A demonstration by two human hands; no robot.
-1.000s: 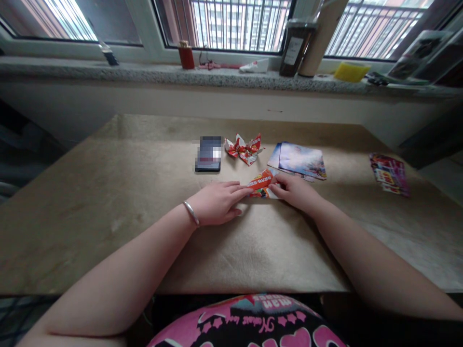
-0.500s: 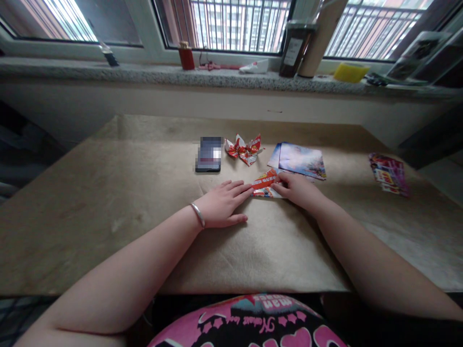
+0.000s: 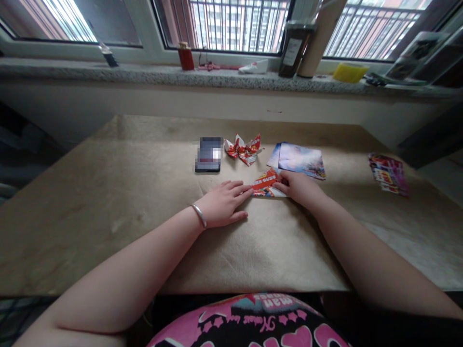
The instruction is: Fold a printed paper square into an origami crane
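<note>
A folded piece of printed paper [image 3: 265,182], red and white with lettering, lies on the table between my hands. My left hand [image 3: 224,204] rests flat, fingers spread, with its fingertips on the paper's left end. At the right end, my right hand [image 3: 299,187] has its thumb and forefinger pinched together on the paper; its other fingers are curled under. Just beyond the paper sits a folded red-and-white paper shape [image 3: 243,149] with pointed petals. The underside of the folded piece is hidden.
A phone [image 3: 209,154] with a blurred screen lies left of the petalled shape. Printed sheets [image 3: 302,159] lie behind my right hand, and a fanned stack of cards [image 3: 388,173] is farther right. The brown-covered table [image 3: 108,212] meets a wall below a cluttered stone windowsill [image 3: 144,72].
My right thumb and forefinger have shifted very slightly right along the paper, baring a little more of its red face. My left hand stays in nearly the same place.
</note>
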